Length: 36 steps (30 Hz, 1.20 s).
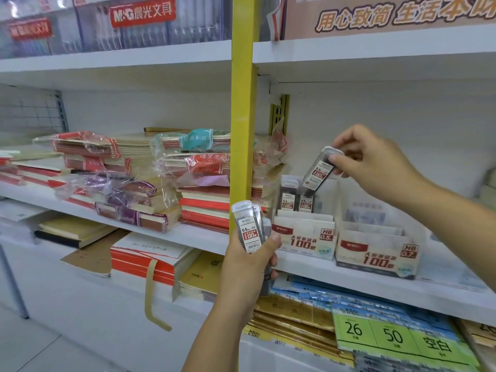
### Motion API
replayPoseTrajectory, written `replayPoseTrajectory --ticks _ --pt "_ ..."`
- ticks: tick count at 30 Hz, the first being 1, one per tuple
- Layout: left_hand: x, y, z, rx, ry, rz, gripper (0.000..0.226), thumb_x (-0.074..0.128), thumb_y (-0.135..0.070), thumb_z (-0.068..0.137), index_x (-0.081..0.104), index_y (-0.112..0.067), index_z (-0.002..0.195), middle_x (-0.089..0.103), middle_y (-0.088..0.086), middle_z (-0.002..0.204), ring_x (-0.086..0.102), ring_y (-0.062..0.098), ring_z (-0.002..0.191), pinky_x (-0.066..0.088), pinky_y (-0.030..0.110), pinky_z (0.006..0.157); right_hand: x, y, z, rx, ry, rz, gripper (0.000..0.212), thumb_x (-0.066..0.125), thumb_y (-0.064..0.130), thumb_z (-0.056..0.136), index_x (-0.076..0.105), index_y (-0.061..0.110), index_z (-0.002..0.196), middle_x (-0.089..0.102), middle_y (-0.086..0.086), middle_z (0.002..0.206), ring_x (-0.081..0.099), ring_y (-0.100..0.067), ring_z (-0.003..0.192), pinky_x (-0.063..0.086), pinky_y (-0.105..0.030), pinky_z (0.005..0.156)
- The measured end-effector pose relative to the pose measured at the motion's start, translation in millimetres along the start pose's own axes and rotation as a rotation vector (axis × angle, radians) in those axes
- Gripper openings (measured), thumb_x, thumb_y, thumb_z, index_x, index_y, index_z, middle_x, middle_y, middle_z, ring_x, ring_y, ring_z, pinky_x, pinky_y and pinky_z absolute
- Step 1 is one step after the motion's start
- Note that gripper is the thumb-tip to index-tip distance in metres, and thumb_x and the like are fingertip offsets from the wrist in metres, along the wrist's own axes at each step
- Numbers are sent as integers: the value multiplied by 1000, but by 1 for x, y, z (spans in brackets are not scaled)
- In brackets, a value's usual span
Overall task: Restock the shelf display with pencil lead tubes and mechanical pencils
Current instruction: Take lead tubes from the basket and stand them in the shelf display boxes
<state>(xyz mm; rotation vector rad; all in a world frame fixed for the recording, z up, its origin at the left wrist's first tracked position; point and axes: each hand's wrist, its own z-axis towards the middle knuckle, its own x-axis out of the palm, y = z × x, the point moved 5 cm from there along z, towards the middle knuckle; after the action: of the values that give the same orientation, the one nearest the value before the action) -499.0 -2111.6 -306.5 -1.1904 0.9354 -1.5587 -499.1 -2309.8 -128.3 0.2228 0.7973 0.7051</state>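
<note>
My right hand (373, 165) pinches the top of one pencil lead tube (319, 171), which hangs tilted just above the HB 0.5 display box (303, 237) on the white shelf (375, 280). A few lead tubes (290, 197) stand upright at the back of that box. My left hand (249, 267) grips a bunch of lead tubes (248, 229) in front of the yellow upright post, left of the box. To the right of the 0.5 box stands an HB 0.7 display box (375, 253); its inside looks bare. No mechanical pencils are visible.
A yellow shelf post (243, 108) divides the bays. Stacks of wrapped notebooks (150, 178) fill the left shelf, with more books (150, 261) below. Blue and gold packs with green labels (397, 336) lie under the display shelf. A shelf board (375, 55) runs overhead.
</note>
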Motion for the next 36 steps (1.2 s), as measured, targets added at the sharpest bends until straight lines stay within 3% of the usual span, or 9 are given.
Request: replayPoseTrajectory --ticks 3,5,10,15,20,26,31,34,36 --pt "0 -1 -1 4 30 12 12 66 -35 94 62 -35 105 70 -4 75 61 6 60 53 23 58 21 -2 12 -32 110 -122 12 63 23 93 53 29 91 69 8 86 66 -4 72 53 -24 66" --pt "1 -2 -1 4 52 43 4 62 -41 95 64 -45 94 71 -6 78 62 5 61 54 24 60 31 -6 17 -53 161 -194 8 62 25 93 55 26 97 68 7 89 64 -3 74 50 -23 65" --pt "2 -3 -4 -13 88 48 25 59 -39 97 63 -59 82 70 -5 82 61 4 63 55 24 62 36 -16 24 -16 168 -196 9 62 23 93 57 21 100 68 2 91 66 -8 75 54 -27 69" --pt "2 -4 -5 -33 90 23 31 58 -38 99 61 -61 79 71 -4 83 61 5 63 55 24 62 23 -20 27 -46 76 -127 7 63 23 92 57 22 96 66 8 82 61 4 66 43 -7 58" --pt "1 0 -4 -29 74 63 30 59 -37 99 62 -59 80 70 -4 80 62 6 64 55 24 63 44 -27 23 -45 216 -270 12 64 27 91 59 24 101 64 8 93 61 -6 84 53 -29 76" --pt "3 -1 -5 -14 111 83 23 65 -32 96 63 -55 93 72 -4 81 64 5 65 55 22 63 55 -36 15 -83 220 -505 19 62 29 93 68 25 111 50 5 101 45 -11 98 39 -30 82" --pt "3 -5 -8 13 157 138 22 73 -36 90 63 -49 104 70 -2 77 63 8 62 56 27 60 40 -16 -10 -63 156 -231 16 57 28 94 67 34 103 59 21 89 56 0 87 41 -13 73" --pt "10 -10 -12 36 213 159 24 74 -31 89 62 -42 107 66 -4 70 58 9 57 51 24 54 47 5 -37 5 355 39 13 56 44 86 62 47 96 67 28 83 62 7 74 48 -7 61" --pt "16 -13 -16 49 245 171 26 74 -28 90 61 -38 109 63 -3 67 55 8 53 48 20 50 58 12 -52 62 480 183 19 64 42 85 64 42 103 70 22 87 66 2 73 52 -13 60"
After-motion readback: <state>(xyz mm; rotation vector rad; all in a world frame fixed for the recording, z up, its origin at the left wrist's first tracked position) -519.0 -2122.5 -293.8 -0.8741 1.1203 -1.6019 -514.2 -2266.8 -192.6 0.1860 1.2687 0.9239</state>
